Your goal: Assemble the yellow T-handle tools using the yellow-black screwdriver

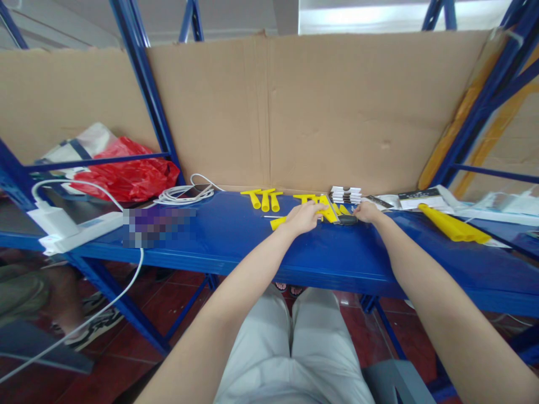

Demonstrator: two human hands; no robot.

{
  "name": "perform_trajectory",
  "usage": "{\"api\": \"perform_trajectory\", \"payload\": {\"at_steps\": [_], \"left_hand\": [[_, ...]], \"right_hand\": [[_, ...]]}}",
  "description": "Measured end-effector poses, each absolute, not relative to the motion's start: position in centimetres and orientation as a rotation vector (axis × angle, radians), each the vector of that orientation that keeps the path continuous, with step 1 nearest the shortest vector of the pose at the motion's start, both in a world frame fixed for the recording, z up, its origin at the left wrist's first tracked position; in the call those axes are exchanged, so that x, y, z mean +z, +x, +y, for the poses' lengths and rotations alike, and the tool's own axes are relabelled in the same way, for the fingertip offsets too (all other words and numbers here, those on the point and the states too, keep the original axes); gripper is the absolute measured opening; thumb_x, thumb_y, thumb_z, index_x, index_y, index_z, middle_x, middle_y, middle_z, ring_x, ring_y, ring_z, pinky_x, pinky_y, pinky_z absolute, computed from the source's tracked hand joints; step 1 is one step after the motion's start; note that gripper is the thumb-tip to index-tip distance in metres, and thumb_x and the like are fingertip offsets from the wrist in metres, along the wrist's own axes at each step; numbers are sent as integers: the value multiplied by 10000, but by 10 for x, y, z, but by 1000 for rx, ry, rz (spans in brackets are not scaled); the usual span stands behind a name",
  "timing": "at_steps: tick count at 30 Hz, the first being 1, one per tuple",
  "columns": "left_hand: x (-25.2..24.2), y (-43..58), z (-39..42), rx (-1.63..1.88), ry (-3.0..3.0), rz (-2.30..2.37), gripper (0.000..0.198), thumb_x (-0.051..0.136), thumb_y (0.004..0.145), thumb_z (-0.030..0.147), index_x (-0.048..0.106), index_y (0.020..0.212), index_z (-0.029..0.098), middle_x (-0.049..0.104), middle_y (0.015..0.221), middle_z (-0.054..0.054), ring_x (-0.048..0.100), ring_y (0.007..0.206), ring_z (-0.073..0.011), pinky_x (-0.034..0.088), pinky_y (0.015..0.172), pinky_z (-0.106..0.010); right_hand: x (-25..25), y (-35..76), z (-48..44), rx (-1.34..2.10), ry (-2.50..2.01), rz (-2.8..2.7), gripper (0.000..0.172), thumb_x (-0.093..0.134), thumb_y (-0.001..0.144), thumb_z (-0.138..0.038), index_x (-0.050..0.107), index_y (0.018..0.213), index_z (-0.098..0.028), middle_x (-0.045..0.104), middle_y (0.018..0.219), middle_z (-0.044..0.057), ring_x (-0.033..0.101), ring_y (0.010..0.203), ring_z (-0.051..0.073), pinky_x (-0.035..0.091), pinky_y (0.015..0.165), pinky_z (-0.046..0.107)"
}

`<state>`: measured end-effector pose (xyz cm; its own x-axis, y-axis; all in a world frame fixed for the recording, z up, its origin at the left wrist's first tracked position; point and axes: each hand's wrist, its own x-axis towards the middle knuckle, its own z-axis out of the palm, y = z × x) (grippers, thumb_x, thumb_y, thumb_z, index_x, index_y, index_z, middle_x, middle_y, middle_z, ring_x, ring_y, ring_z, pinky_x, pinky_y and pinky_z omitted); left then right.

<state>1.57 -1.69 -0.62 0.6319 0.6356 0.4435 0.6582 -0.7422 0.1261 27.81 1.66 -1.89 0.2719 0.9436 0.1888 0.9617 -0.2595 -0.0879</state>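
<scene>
My left hand (pixel 304 219) is closed around a yellow scraper (pixel 278 224); its wide head, with a strip of metal along the edge, points to the right. Just right of that head, my right hand (pixel 366 212) has its fingers pinched together near a black handle (pixel 347 220) on the table. What the pinch holds, if anything, is too small to make out. Small yellow pieces (pixel 344 209) lie between the hands. A thin metal shaft (pixel 270 216) shows left of my left hand. More yellow T-shaped scraper bodies (pixel 265 199) lie farther back on the left.
White stacked packs (pixel 346 194) stand against the cardboard wall (pixel 337 112). Yellow cone-shaped handles (pixel 455 224) and a black-and-white box (pixel 421 198) lie right on the blue table (pixel 236 247). Leftward are a coiled white cable (pixel 185 193), a red bag (pixel 126 171) and a power strip (pixel 88 231).
</scene>
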Motion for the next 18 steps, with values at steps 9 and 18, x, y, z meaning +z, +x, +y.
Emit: {"api": "perform_trajectory", "payload": {"at_steps": [9, 18], "left_hand": [[-5, 17, -20, -674, -2797, -1119, 357, 496, 948, 238, 614, 1283, 268, 626, 1273, -61, 597, 1170, -205, 461, 988, -299], [-5, 18, -23, -606, -2759, -1003, 370, 450, 960, 248, 596, 1296, 301, 631, 1200, -62, 610, 1117, -216, 488, 938, -323]], "right_hand": [[-1, 262, 3, 37, -1879, -1591, 216, 546, 797, -242, 734, 828, -141, 712, 804, 95, 672, 879, 243, 524, 806, 334], [6, 208, 1, 184, -1371, -1720, 115, 597, 718, -228, 662, 632, -185, 695, 802, 37, 628, 851, 186, 459, 882, 326]]}}
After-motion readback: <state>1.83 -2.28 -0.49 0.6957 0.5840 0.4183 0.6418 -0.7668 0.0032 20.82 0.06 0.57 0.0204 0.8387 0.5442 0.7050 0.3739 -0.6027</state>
